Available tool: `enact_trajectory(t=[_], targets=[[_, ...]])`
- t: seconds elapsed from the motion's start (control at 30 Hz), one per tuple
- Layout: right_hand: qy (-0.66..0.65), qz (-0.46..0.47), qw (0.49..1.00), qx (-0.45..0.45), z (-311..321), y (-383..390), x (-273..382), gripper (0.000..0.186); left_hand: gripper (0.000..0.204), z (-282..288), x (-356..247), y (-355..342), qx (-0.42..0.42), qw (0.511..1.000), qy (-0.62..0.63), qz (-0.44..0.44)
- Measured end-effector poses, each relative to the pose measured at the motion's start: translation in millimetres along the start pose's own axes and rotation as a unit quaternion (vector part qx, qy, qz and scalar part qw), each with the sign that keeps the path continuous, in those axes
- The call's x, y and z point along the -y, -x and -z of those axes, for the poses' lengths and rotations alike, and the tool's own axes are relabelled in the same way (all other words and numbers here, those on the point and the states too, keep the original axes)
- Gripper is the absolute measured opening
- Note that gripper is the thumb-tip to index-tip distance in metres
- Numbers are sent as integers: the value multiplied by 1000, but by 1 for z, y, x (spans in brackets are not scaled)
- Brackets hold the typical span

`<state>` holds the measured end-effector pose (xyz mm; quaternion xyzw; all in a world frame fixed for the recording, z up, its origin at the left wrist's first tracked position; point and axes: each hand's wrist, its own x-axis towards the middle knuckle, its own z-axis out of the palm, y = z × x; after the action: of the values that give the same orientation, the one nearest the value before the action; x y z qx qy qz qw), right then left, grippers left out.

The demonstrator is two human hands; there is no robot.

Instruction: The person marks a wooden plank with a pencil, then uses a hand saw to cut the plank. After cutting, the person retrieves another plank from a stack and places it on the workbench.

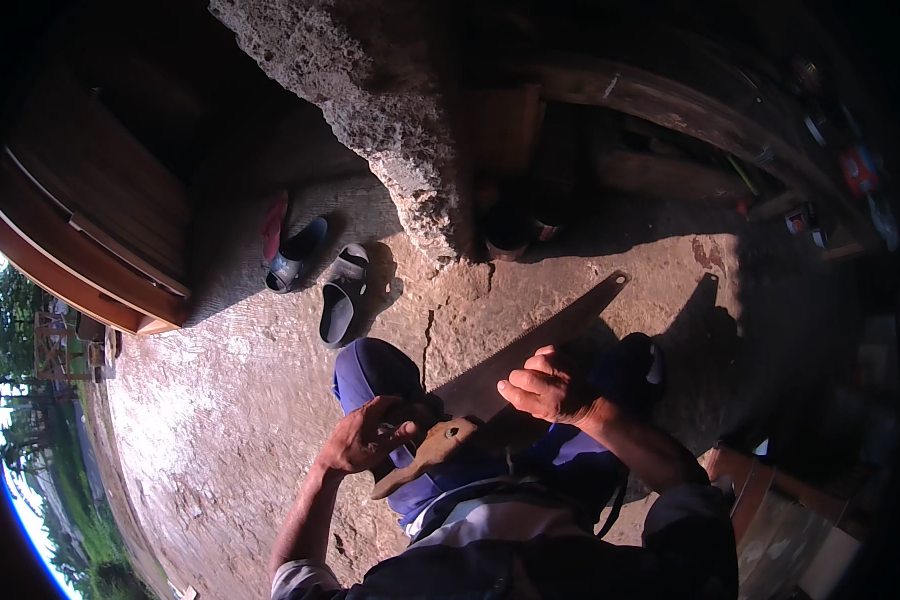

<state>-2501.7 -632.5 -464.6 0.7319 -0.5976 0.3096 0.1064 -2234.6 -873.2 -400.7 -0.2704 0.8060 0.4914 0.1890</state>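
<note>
Grey sandals point(338, 312) near rough pillar point(385, 135) | left hand point(368, 436) by saw handle point(426, 459), right hand point(552, 388) curled at blade point(562, 329) | grips: cannot tell

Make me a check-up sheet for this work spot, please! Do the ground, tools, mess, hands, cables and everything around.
Surface: rough ground, cracked, partly sunlit.
Job's things: saw with a wooden handle, tip slanting up to the right.
Clutter: sandals on the ground.
Hands: left hand curled by the handle; right hand curled at the blade; grips partly hidden.
Cables: nothing seen for certain.
Surroundings: rough pillar ahead; wooden furniture and trees leftward; dark shade rightward.
</note>
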Motion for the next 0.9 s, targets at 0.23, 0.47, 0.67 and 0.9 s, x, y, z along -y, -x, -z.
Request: enact_trajectory(t=[0.23, 0.47, 0.67, 0.9], targets=[[-249, -120, 903, 330, 4, -6, -38, 63, 70, -8, -12, -1, 27, 988, -97, 113], [27, -436, 771, 464, -78, -57, -208, 72, 69, -24, -13, -7, -64, 981, -174, 56], [-31, -516, 668, 535, -143, -66, -245, 69, 61, -35, -2, -4, -104, 978, -177, 43], [13, -484, 669, 563, -163, -83, -261, 70, 59, -45, 4, -8, -124, 974, -190, 22]])
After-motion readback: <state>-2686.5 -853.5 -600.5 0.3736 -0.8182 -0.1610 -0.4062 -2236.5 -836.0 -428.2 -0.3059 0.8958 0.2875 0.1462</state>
